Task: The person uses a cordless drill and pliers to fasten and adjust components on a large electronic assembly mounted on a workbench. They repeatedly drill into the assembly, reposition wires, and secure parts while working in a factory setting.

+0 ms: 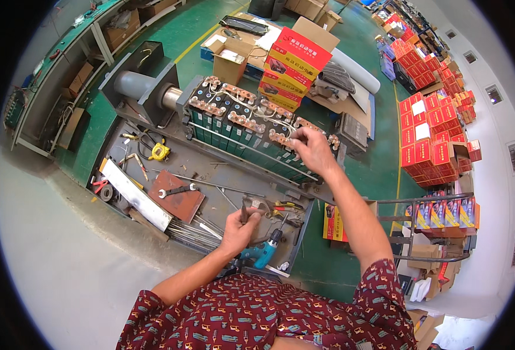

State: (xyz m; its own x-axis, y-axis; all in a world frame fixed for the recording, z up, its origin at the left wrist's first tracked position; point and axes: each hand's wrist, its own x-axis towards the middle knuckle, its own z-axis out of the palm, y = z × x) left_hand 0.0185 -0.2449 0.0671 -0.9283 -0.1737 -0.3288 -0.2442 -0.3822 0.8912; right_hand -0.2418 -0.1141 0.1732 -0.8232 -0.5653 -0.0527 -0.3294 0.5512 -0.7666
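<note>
A long battery pack (222, 137) of green cells stands on the grey metal bench (210, 169), with copper connector plates and white wires along its top. Over the pack's right part, my right hand (314, 150) is closed in a pinch near the copper plates (280, 139). What it pinches, if anything, is too small to make out. My left hand (240, 230) is lower, above the bench's near edge, closed around a dark, slim, pen-like thing (244, 213). Beside that hand lies a teal cordless drill (263, 252).
A press cylinder (143, 87) adjoins the pack's left end. On the bench lie a yellow tape measure (159, 153), an open-end wrench (177, 191) on a brown plate (181, 204), metal rods and pliers (286, 206). A red-yellow carton (295, 67) stands behind the pack.
</note>
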